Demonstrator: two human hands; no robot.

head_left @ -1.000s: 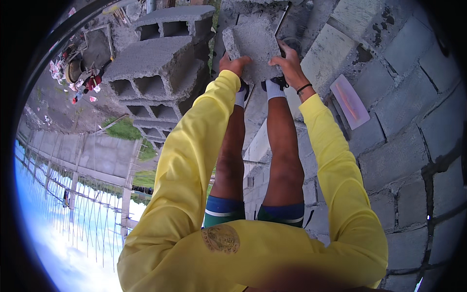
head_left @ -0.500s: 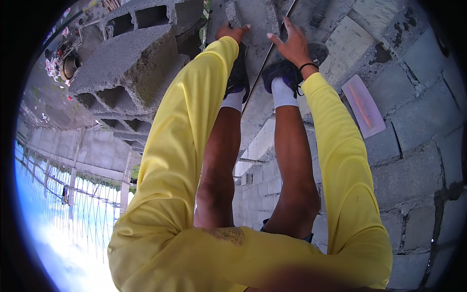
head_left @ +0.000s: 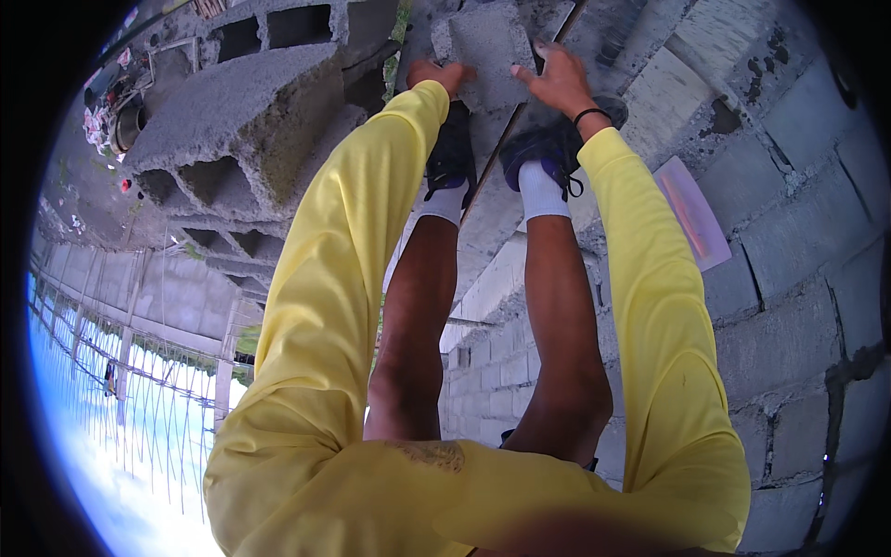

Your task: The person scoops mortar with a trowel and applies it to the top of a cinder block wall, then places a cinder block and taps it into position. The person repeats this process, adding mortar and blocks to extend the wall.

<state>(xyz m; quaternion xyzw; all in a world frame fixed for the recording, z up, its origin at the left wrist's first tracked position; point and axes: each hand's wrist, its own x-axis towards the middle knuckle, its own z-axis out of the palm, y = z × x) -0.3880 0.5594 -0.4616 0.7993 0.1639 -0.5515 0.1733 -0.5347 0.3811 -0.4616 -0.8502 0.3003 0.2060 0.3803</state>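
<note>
1. Dark shoes (head_left: 450, 153) are nearest me.
2. The left hand (head_left: 444, 77) and right hand (head_left: 560, 84) stand apart, at opposite sides of a concrete block (head_left: 489, 56); I can't tell whether they're clamped on it.
3. That block is beyond the shoes: reached, I'd judge, but not left alone yet.
4. Off left, hollow blocks (head_left: 232, 102) stand stacked, untouched.

No text can be read. The yellow shirt (head_left: 529, 478) bears a dark print (head_left: 430, 454) on its front, creased and foreshortened, so any lettering in it is too unclear to make out. The pink board (head_left: 698, 218), partly behind the right sleeve (head_left: 645, 237), shows an orange streak. Marks on the pale scraps (head_left: 96, 128) at far left are too small to tell.
</note>
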